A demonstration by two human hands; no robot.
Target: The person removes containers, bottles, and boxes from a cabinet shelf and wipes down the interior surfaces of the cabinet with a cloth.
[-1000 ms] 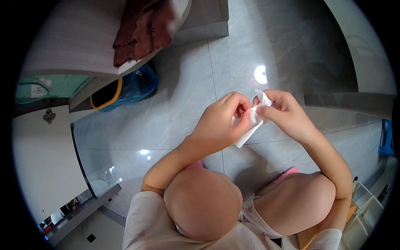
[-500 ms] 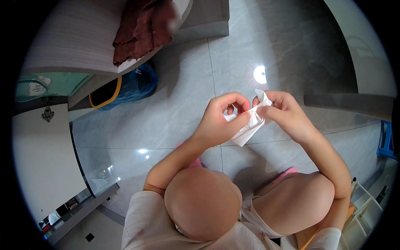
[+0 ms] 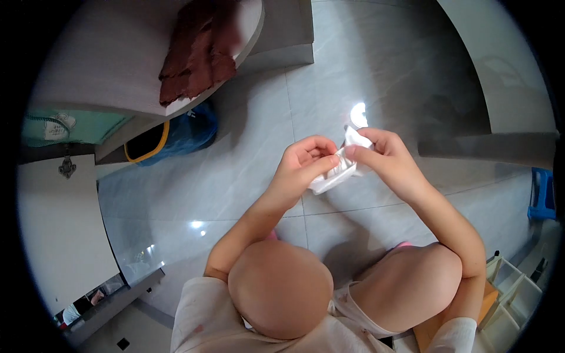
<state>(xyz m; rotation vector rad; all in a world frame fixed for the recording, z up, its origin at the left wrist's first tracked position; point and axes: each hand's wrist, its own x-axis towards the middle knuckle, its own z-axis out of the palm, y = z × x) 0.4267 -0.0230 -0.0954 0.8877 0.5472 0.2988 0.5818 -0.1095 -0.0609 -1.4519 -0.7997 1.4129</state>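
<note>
A crumpled white tissue [image 3: 335,180] is stretched between both hands, above the floor in front of my knees. My left hand [image 3: 303,167] pinches its left part between thumb and fingers, the other fingers curled. On the right, my right hand [image 3: 382,154] grips the upper end, which sticks up in a folded tip. The two hands are a short gap apart. Whether anything lies inside the folds cannot be made out.
A brown cloth [image 3: 197,56] lies on a rounded grey surface [image 3: 100,65] at upper left. Below it stands a bin with a yellow rim [image 3: 163,144] and blue bag. A blue stool [image 3: 541,197] and white rack [image 3: 506,294] are at right.
The view has shifted slightly. My left hand has turned and its fingers have curled in more on the tissue, whose lower part now hangs further left, beneath the fingers.
</note>
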